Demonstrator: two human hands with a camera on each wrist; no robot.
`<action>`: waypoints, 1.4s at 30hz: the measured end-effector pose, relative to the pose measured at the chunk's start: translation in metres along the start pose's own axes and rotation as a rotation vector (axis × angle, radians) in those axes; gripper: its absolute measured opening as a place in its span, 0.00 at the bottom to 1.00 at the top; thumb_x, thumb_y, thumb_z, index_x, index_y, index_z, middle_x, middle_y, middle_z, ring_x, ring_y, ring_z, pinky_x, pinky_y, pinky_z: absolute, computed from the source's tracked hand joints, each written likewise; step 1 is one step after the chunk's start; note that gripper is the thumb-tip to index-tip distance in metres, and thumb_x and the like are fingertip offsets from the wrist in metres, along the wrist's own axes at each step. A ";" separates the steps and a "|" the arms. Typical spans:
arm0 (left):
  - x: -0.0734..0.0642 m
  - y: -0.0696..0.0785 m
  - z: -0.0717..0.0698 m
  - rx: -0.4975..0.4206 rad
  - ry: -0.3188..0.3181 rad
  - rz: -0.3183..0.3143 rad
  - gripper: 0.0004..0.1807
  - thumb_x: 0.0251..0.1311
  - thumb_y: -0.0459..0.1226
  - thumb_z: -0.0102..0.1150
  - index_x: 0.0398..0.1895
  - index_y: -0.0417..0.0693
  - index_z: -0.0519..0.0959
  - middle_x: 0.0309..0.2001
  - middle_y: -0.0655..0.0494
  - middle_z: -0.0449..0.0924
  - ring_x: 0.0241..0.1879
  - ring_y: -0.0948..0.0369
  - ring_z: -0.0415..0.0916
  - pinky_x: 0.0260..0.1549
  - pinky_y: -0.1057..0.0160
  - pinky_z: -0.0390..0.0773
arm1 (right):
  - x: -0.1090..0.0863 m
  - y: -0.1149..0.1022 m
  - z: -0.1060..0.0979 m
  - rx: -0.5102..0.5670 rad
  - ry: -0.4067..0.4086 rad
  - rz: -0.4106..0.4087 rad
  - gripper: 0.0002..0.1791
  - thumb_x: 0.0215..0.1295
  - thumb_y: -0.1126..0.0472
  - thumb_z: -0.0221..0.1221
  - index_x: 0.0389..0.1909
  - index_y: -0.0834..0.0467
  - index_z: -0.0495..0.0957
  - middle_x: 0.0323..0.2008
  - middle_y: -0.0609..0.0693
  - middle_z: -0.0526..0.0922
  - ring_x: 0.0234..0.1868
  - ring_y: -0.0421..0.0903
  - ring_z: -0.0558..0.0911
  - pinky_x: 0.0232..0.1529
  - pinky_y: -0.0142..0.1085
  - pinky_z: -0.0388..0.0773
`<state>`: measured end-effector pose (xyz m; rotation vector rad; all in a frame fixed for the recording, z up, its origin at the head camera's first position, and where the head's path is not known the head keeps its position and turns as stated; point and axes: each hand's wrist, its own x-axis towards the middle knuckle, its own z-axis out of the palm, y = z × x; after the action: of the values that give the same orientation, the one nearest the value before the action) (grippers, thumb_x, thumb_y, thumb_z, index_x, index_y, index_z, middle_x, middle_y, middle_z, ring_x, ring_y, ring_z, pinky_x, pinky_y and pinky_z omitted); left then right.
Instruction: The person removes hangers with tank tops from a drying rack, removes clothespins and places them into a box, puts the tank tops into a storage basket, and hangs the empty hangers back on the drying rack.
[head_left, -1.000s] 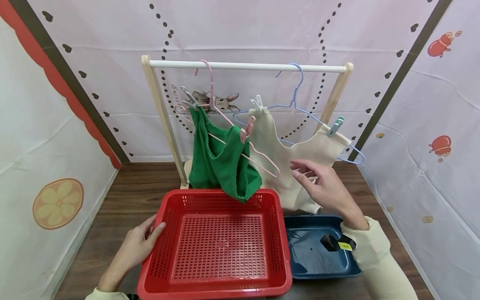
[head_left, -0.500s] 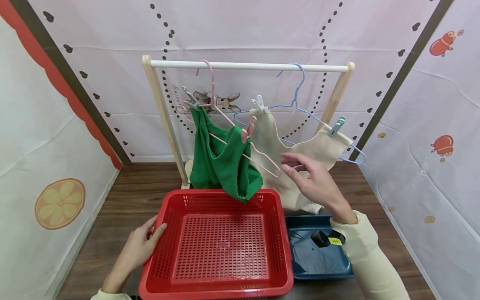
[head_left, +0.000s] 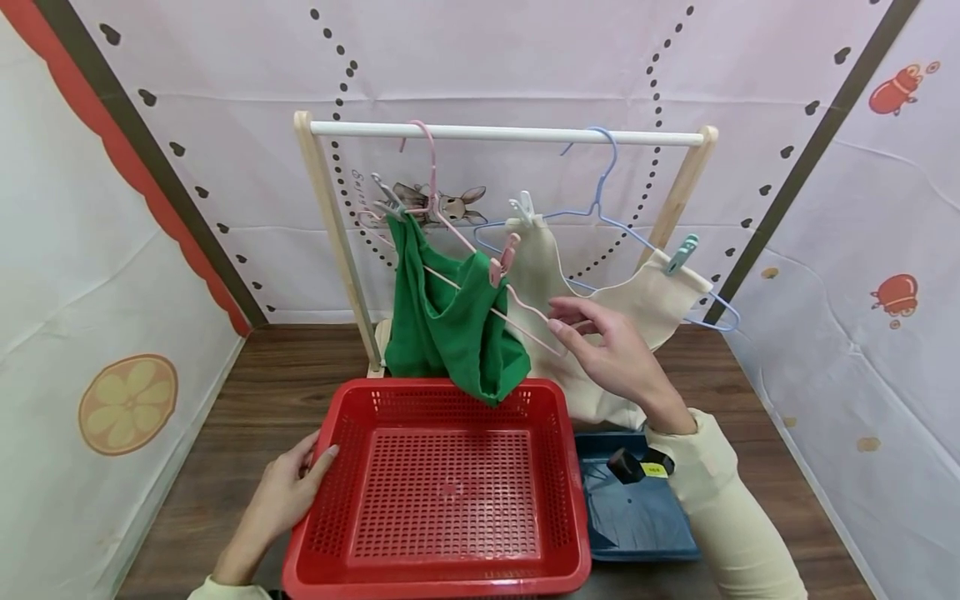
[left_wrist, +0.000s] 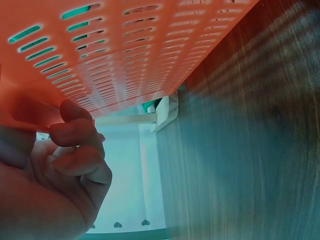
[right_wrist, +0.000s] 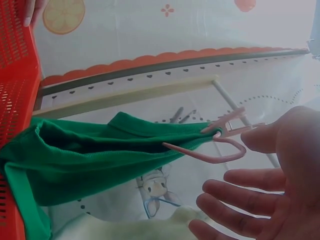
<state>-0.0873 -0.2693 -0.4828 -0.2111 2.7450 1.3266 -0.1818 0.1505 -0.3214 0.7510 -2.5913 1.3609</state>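
Observation:
My left hand (head_left: 288, 487) grips the left rim of a red plastic basket (head_left: 435, 575), thumb over the edge; the left wrist view shows its fingers (left_wrist: 80, 137) curled under the rim outside the slotted wall. My right hand (head_left: 611, 350) is held in the air with relaxed fingers, holding nothing, right by the lower right end of a pink hanger (head_left: 534, 340). From this hanger hangs a green garment (head_left: 450, 325), fixed by a grey clothespin (head_left: 390, 198) and a pink clothespin (head_left: 505, 260); its hem dips over the basket's back rim.
A rack with a white rail (head_left: 495, 132) stands behind. On it a blue hanger (head_left: 600, 187) bears a cream garment (head_left: 536, 258), with a white clothespin (head_left: 525, 208) and a teal clothespin (head_left: 681, 254). A dark blue tray (head_left: 637, 517) lies right of the basket, partly under my right forearm.
My right hand has moved left and slightly up, from in front of the cream garment to the pink hanger's end. The left hand keeps its hold on the basket.

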 end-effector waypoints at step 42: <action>-0.001 0.000 0.002 -0.012 0.020 -0.005 0.31 0.75 0.46 0.50 0.71 0.35 0.62 0.33 0.46 0.83 0.20 0.60 0.81 0.17 0.64 0.81 | 0.025 -0.012 0.028 0.077 -0.012 -0.029 0.16 0.74 0.59 0.56 0.56 0.62 0.80 0.50 0.55 0.85 0.49 0.47 0.84 0.54 0.44 0.80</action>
<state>-0.0862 -0.2678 -0.4845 -0.2336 2.7516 1.3471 -0.1940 0.1134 -0.3208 0.8071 -2.5389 1.4596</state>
